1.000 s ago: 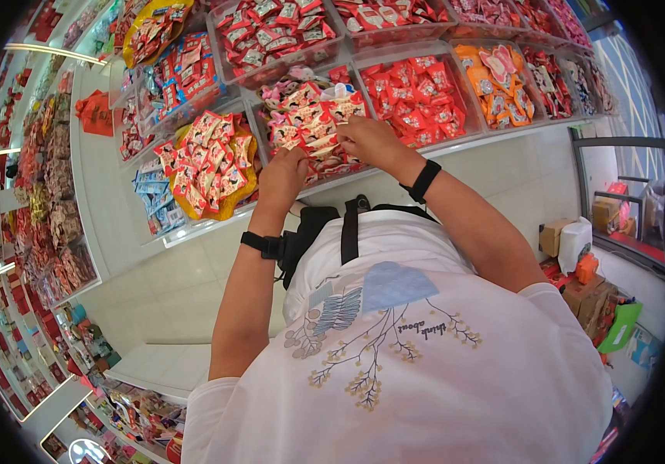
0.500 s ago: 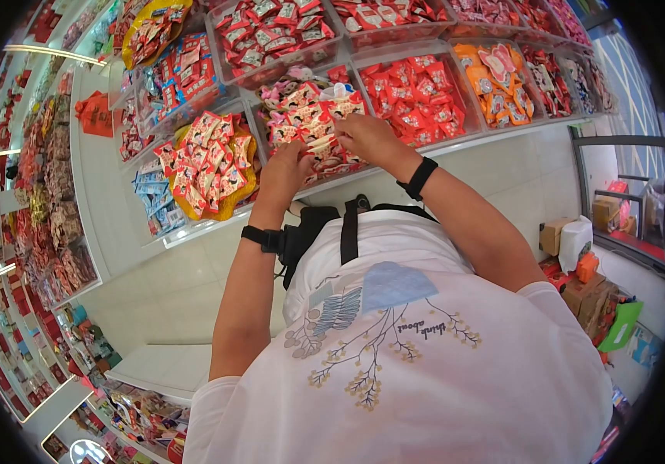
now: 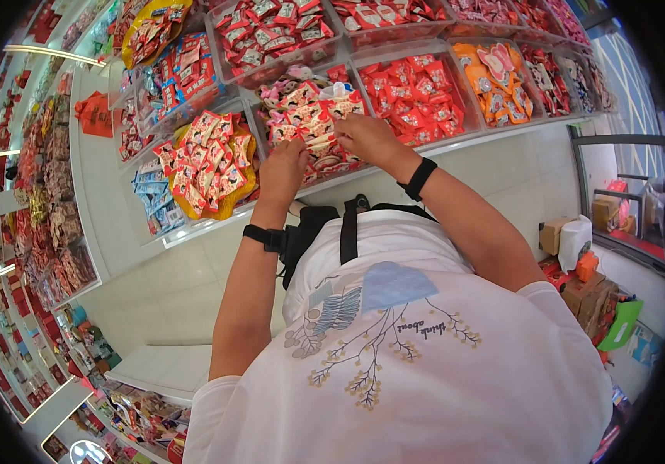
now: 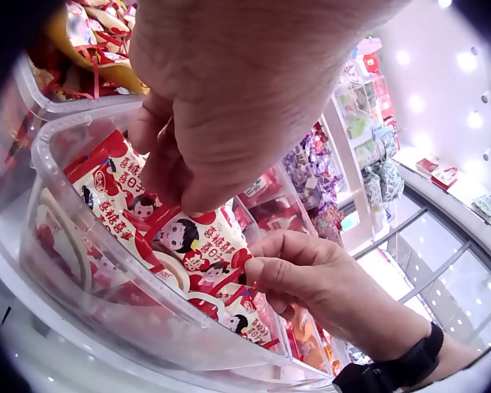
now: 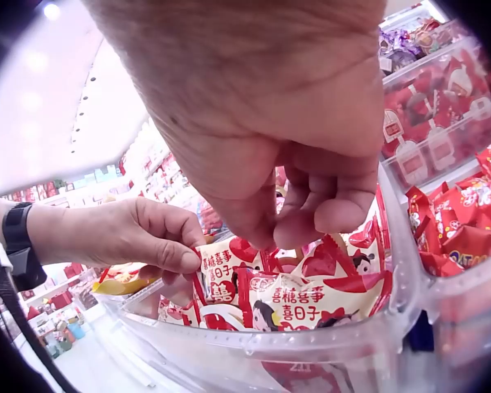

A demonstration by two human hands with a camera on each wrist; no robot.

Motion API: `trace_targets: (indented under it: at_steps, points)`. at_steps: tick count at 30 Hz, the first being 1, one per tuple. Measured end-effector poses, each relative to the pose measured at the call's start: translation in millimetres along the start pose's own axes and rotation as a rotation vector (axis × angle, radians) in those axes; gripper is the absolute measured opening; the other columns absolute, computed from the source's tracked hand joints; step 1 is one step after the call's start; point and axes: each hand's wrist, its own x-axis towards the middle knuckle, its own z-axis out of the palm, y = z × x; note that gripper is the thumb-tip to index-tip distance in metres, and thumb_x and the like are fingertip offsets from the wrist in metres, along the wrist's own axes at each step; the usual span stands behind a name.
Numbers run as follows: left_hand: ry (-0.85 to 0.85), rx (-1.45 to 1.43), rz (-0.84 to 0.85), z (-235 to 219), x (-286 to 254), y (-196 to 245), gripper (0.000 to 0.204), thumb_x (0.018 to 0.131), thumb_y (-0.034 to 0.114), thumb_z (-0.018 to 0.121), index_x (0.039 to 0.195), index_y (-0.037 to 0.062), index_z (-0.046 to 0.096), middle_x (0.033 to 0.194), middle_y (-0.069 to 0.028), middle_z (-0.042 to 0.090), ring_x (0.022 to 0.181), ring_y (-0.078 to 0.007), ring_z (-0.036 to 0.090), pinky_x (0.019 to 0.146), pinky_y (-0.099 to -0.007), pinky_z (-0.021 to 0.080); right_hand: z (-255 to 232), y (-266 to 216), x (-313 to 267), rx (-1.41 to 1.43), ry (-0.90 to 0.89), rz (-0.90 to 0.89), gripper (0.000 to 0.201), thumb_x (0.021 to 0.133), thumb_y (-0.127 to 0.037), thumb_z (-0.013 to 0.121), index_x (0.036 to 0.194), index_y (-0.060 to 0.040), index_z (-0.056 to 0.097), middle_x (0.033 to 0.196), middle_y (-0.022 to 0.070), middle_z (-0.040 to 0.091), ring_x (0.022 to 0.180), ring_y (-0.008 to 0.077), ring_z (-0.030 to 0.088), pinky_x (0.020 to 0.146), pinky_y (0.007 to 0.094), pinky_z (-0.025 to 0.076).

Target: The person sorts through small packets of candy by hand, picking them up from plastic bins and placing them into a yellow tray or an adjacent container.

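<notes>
Both hands are over a clear plastic bin (image 4: 41, 164) of cream-and-red candy packets printed with a cartoon face. My left hand (image 3: 282, 172) pinches the left end of one candy packet (image 5: 221, 268) between thumb and fingers. At that packet's other end, the thumb and forefinger of my right hand (image 3: 371, 141) pinch its edge, as the left wrist view shows. The packet lies close over the others in the bin. More packets (image 5: 319, 301) lie in front of it, near the bin's rim. In the left wrist view my left palm hides part of the pile.
Left of the bin, a yellow tray (image 3: 232, 207) is heaped with similar packets, beside blue packets (image 3: 156, 197). To the right are bins of red packets (image 3: 417, 100) and orange packets (image 3: 498, 93). Further bins rise behind. A white counter edge (image 3: 193, 230) runs along the front.
Both hands stay at the same bin. The right hand has shifted very slightly left, and the left hand's fingers have moved a little. Nothing else has visibly moved.
</notes>
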Motion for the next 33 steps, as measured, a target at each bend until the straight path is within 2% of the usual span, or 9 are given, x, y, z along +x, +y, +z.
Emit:
trace_targets:
  at_steps: [6,15,18,24,27,30,33]
  points:
    - [-0.012,-0.050,0.018,3.5,0.1,-6.9,0.013,0.090,0.019,0.069,0.098,0.0081,0.067,0.092,-0.0145,0.070,0.087,-0.0356,0.068,0.074,-0.0459,0.054,5.7,2.1,0.0,-0.059,-0.061,0.037,0.013,0.090,-0.021,0.062,0.096,-0.0109,0.068,0.094,0.0120,0.069,0.092,0.0336,0.068,0.077,0.0482,0.054]
    - [-0.136,-0.028,0.037,3.3,6.1,-10.3,0.013,0.090,0.019,0.067,0.094,0.0070,0.065,0.089,-0.0150,0.070,0.084,-0.0363,0.069,0.073,-0.0485,0.053,3.8,-0.2,2.3,-0.088,-0.079,0.056,0.012,0.090,-0.021,0.063,0.093,-0.0105,0.069,0.091,0.0124,0.070,0.089,0.0345,0.069,0.075,0.0493,0.055]
    - [-0.035,0.028,0.033,2.3,6.2,-2.3,0.013,0.090,0.019,0.067,0.093,0.0070,0.065,0.088,-0.0147,0.070,0.084,-0.0365,0.069,0.073,-0.0496,0.054,3.1,-2.5,4.7,-0.105,-0.081,0.088,0.012,0.090,-0.020,0.063,0.093,-0.0098,0.069,0.091,0.0126,0.070,0.089,0.0349,0.069,0.075,0.0491,0.055]
    - [-0.062,0.011,0.002,-3.2,6.4,-2.2,0.015,0.091,0.022,0.066,0.096,0.0083,0.067,0.088,-0.0164,0.070,0.086,-0.0370,0.069,0.073,-0.0502,0.054,4.2,-3.2,3.0,-0.054,0.012,0.034,0.012,0.089,-0.019,0.063,0.089,-0.0078,0.068,0.088,0.0137,0.070,0.084,0.0363,0.068,0.073,0.0498,0.054]
    - [-0.112,-0.004,-0.032,-11.8,6.4,-2.0,0.015,0.092,0.023,0.067,0.098,0.0099,0.069,0.093,-0.0137,0.071,0.086,-0.0359,0.068,0.073,-0.0469,0.053,-7.2,-8.2,3.9,0.013,-0.048,0.055,0.012,0.088,-0.019,0.062,0.088,-0.0079,0.068,0.088,0.0143,0.069,0.085,0.0362,0.067,0.073,0.0496,0.054]
    - [-0.151,-0.046,-0.029,-11.1,3.1,-3.9,0.016,0.091,0.024,0.068,0.097,0.0091,0.069,0.091,-0.0150,0.071,0.085,-0.0361,0.069,0.074,-0.0462,0.053,-4.4,-5.5,3.4,-0.028,-0.038,0.020,0.012,0.088,-0.018,0.062,0.088,-0.0089,0.069,0.087,0.0142,0.069,0.087,0.0355,0.067,0.074,0.0490,0.054]
    - [-0.200,-0.060,-0.049,-3.9,2.8,-2.8,0.016,0.090,0.022,0.067,0.095,0.0072,0.068,0.093,-0.0168,0.071,0.089,-0.0359,0.069,0.076,-0.0468,0.054,1.1,-1.5,1.3,-0.069,-0.114,0.076,0.011,0.088,-0.018,0.062,0.089,-0.0099,0.070,0.088,0.0136,0.069,0.087,0.0345,0.068,0.074,0.0482,0.054]
